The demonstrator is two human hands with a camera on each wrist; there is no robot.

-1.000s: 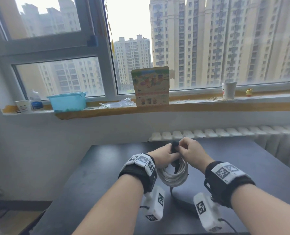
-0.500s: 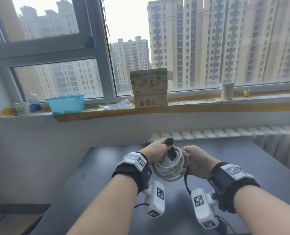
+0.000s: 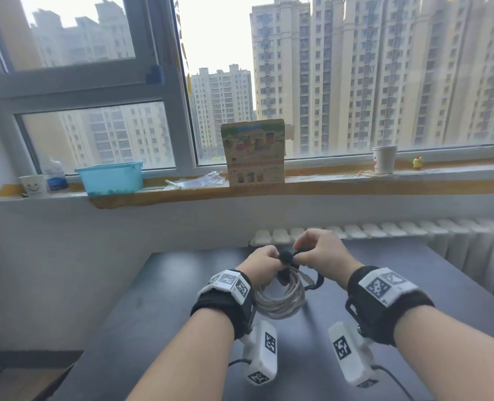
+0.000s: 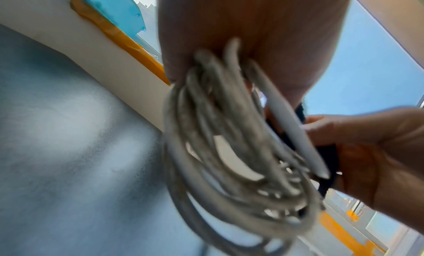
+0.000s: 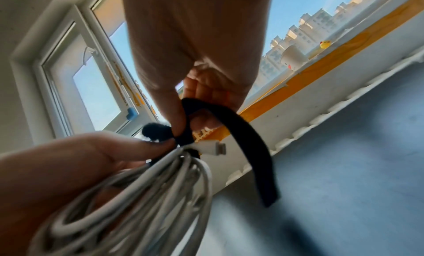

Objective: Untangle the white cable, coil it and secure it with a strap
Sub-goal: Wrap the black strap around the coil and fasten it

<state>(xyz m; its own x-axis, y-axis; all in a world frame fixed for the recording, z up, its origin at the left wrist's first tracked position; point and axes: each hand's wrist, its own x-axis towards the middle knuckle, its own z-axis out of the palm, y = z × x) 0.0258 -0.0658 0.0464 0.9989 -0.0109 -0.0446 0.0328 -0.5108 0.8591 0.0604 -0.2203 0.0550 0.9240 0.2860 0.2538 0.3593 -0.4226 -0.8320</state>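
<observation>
The white cable (image 3: 279,296) hangs as a coil of several loops above the dark table (image 3: 159,311). My left hand (image 3: 261,263) grips the top of the coil (image 4: 229,151), with the thumb pressed beside the strap. A black strap (image 5: 247,138) runs round the top of the coil (image 5: 146,192); its rolled end (image 3: 285,257) sticks up between my hands. My right hand (image 3: 316,250) pinches the strap (image 3: 312,282) between thumb and fingers, and the free tail hangs down to the right. A white connector (image 5: 212,148) pokes out just under the pinch.
A windowsill behind the table carries a blue tub (image 3: 110,178), a colourful box (image 3: 253,156), two paper cups (image 3: 384,159) and a small yellow figure (image 3: 417,162). A white radiator (image 3: 370,231) runs along the table's far edge.
My right hand moved from the coil's right side up to its top and now pinches the strap there. The strap's tail now hangs to the right instead of straight down.
</observation>
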